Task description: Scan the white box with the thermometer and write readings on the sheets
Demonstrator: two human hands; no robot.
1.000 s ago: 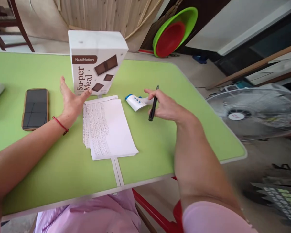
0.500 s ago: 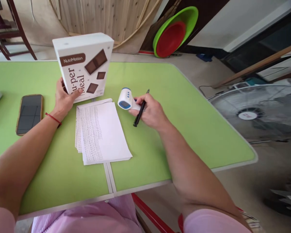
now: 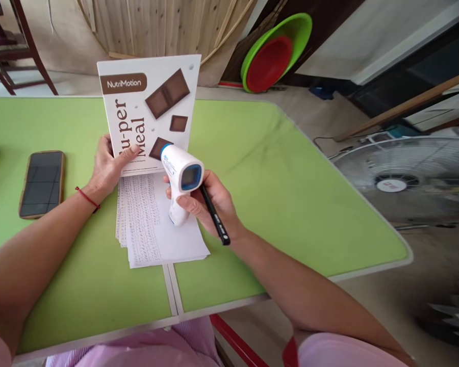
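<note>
The right grip (image 3: pixel 225 209) squeezes a black pen (image 3: pixel 215 216) and a white-and-blue plastic thermometer gun (image 3: pixel 176 164), aimed up-left at the white cardboard box (image 3: pixel 149 114) in the left grip (image 3: pixel 109 168).

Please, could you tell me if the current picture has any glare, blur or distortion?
Head view: lettering on the box is sharp; head view: faint reflections cross the phone; head view: dark streaks, perhaps a reflection, mark the green table; head view: the fan looks stretched sideways, and the dark object at lower right is blurred.
</note>
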